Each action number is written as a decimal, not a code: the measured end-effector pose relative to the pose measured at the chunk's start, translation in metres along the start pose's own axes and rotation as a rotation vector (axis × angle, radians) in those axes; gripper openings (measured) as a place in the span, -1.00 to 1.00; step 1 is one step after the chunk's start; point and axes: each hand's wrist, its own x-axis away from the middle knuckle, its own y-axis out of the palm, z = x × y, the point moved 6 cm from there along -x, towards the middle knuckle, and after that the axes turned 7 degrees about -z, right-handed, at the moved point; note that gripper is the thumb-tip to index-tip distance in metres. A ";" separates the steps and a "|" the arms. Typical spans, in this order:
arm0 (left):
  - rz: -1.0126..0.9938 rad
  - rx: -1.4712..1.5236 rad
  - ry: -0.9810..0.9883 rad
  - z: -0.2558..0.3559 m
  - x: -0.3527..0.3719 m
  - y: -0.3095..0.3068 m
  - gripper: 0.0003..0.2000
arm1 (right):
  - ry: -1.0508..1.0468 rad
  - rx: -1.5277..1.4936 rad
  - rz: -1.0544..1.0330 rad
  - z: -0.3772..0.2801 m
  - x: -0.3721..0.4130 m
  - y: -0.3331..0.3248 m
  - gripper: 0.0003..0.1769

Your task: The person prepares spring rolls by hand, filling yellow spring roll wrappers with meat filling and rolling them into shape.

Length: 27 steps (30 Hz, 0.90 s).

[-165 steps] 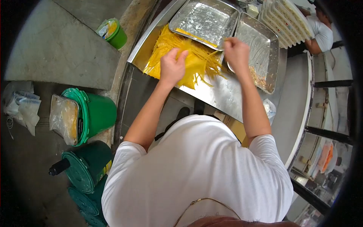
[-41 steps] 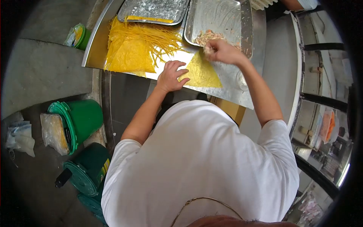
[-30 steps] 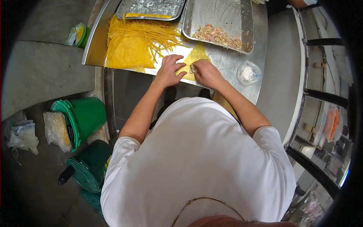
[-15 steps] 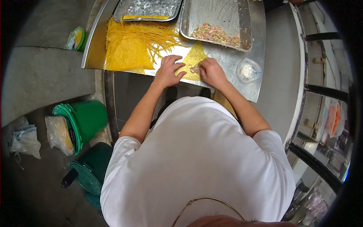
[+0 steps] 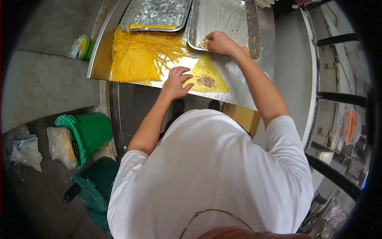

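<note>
Here we look down on our own two hands at a steel table. Our left hand lies flat and released, its fingers spread and pressing on the left corner of a yellow triangular wrapper, holding nothing. That wrapper lies on the table just in front of us, one point aimed away from us, and a small dab of filling sits near the middle of its near edge, just beside our left fingertips.

Our right hand is well apart from the left, stretched out into the near end of a metal tray. Its fingers are clenched down on the minced filling there; how much they grip is hidden under the hand.

To the left of the wrapper lies a stack of yellow wrappers, with a heap of yellow strips spilling over it toward the tray. A second metal tray stands beyond the strips, beside the first. Down on the floor to our left stands a green bucket.
</note>
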 end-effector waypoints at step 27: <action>0.040 0.028 0.045 -0.002 0.000 0.001 -0.68 | -0.220 -0.061 -0.105 -0.039 0.115 0.075 -0.75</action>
